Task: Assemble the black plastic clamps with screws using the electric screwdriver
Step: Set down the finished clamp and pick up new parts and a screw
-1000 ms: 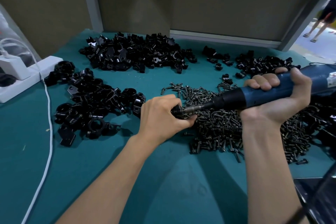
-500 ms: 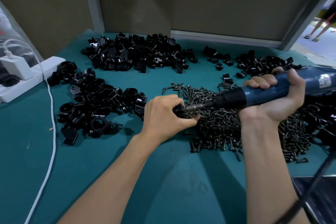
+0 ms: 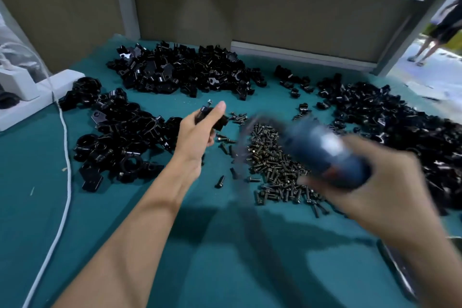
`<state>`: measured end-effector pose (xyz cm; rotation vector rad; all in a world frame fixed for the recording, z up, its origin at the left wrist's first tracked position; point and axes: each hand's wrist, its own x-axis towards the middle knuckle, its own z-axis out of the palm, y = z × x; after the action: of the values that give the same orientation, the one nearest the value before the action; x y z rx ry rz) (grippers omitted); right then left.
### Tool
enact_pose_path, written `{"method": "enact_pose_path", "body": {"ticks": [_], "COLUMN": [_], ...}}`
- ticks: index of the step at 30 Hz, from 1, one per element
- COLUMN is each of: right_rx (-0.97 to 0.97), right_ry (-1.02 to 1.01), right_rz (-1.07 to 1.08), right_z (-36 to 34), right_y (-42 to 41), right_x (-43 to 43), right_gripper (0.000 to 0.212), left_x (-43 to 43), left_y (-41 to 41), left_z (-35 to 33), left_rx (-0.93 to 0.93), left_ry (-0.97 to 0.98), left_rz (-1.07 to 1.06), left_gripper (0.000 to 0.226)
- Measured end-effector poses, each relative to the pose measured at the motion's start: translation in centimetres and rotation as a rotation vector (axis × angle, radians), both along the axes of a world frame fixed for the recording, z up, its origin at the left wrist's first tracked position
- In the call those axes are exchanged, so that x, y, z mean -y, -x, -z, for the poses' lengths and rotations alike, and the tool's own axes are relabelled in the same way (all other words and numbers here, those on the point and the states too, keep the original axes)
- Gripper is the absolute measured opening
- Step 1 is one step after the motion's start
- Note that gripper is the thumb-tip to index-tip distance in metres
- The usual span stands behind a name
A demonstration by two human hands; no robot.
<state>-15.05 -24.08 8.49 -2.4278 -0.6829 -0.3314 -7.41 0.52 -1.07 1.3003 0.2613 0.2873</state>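
Observation:
My left hand point(image 3: 200, 132) holds a black plastic clamp point(image 3: 210, 114) with a screw sticking out of its top, lifted above the green table between the piles. My right hand point(image 3: 375, 190), blurred by motion, grips the blue electric screwdriver point(image 3: 327, 155), whose tip points toward the screw pile and away from the clamp. A heap of dark screws point(image 3: 272, 160) lies in the middle of the table. Assembled black clamps point(image 3: 120, 137) are piled at the left. Loose clamp parts form a heap at the back point(image 3: 182, 70) and another at the right point(image 3: 390, 117).
A white power strip point(image 3: 32, 97) with a charger sits at the left edge, and its white cable point(image 3: 65, 182) runs down the table. A dark flat object point(image 3: 400, 272) lies at the lower right corner. A person's legs point(image 3: 430, 42) show beyond the bench at the upper right.
My left hand has lifted the clamp away from the screwdriver tip, up and to the left. My right hand has swung the screwdriver back toward me and down, off the clamp.

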Motion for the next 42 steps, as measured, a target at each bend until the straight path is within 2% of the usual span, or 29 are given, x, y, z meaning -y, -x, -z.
{"method": "enact_pose_path", "body": {"ticks": [2, 4, 6, 8, 11, 14, 16, 19, 22, 24, 27, 30, 33, 35, 38, 42], "right_rx": [0.042, 0.072, 0.096, 0.150, 0.172, 0.082, -0.042, -0.200, -0.245, -0.263, -0.173, -0.144, -0.320, -0.277, -0.349, -0.341], "right_ry": [0.237, 0.383, 0.437, 0.453, 0.329, 0.057, -0.151, -0.222, -0.301, -0.366, -0.465, -0.427, -0.245, -0.158, -0.234, -0.365], "right_rz": [-0.010, -0.107, -0.210, -0.220, -0.198, -0.098, -0.036, -0.027, -0.085, -0.104, -0.047, -0.014, -0.102, -0.139, -0.240, -0.248], "right_z": [2.7, 5.9, 8.6, 9.0, 8.4, 6.6, 5.5, 4.5, 5.0, 5.2, 5.4, 5.6, 6.2, 6.5, 6.2, 5.8], "right_y": [0.3, 1.2, 1.2, 0.7, -0.2, -3.3, -6.2, -9.7, -11.1, -11.3, -11.8, -12.1, -11.3, -11.0, -10.8, -10.6], "right_x": [-0.8, -1.1, -1.3, -1.2, -2.0, -3.9, -5.9, -8.5, -9.3, -8.9, -7.7, -6.5, -6.6, -6.8, -7.0, -6.8], "right_gripper": [0.058, 0.071, 0.072, 0.071, 0.074, 0.052, 0.040, 0.013, 0.020, 0.014, 0.012, 0.016, 0.017, 0.031, 0.044, 0.028], "left_x": [-0.3, -0.4, -0.3, -0.1, 0.1, 0.3, 0.4, 0.8, 0.8, 0.8, 0.9, 0.8, 0.6, 0.4, 0.3, 0.6], "left_y": [0.0, 0.2, 0.3, 0.3, 0.2, 0.0, 0.2, 0.3, 0.3, 0.4, 0.2, 0.0, 0.0, 0.1, 0.4, 0.6], "left_z": [0.0, 0.0, 0.0, 0.1, 0.3, 0.6, 0.5, 0.6, 0.5, 0.3, 0.3, 0.4, 0.5, 0.5, 0.0, -0.5], "left_rx": [-0.002, -0.022, -0.027, -0.031, -0.020, 0.015, 0.053, 0.111, 0.130, 0.148, 0.123, 0.090, 0.043, 0.053, 0.111, 0.195], "left_ry": [0.072, 0.054, -0.001, -0.033, -0.087, -0.109, -0.148, -0.284, -0.301, -0.294, -0.265, -0.256, -0.298, -0.275, -0.230, -0.278], "left_rz": [0.075, 0.139, 0.180, 0.194, 0.250, 0.321, 0.380, 0.414, 0.377, 0.383, 0.367, 0.286, 0.202, 0.224, 0.313, 0.336], "left_gripper": [0.033, 0.042, 0.042, 0.036, 0.033, 0.040, 0.037, 0.034, 0.028, 0.021, 0.017, 0.017, 0.022, 0.027, 0.029, 0.025]}}
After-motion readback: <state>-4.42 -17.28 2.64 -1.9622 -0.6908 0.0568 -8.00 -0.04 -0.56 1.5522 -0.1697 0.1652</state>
